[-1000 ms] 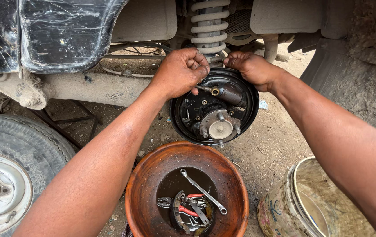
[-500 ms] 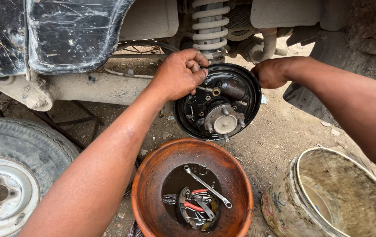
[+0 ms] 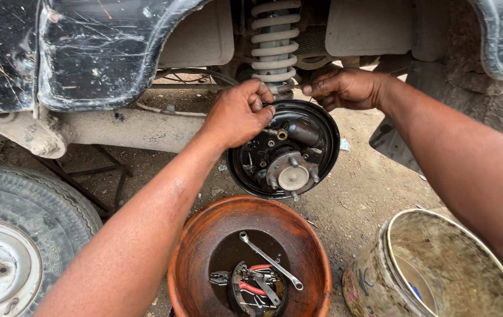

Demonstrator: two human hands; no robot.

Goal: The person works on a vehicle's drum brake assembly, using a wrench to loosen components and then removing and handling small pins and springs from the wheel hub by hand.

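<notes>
Black backing plate point(image 3: 263, 170) rim under left hand point(image 3: 236, 114)

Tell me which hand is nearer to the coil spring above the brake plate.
Left. The left hand rests on the brake plate's top rim, its fingertips almost at the coil spring's lower end. The right hand is behind the plate's upper right edge, slightly farther off.

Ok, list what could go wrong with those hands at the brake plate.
The left hand grips the top rim of the brake backing plate, so fingers could get pinched or cut on its edge. The right hand reaches behind the plate beside the coil spring, where it works partly unseen and might slip. A loosened part could drop past the rusty bowl into the dirt.
</notes>
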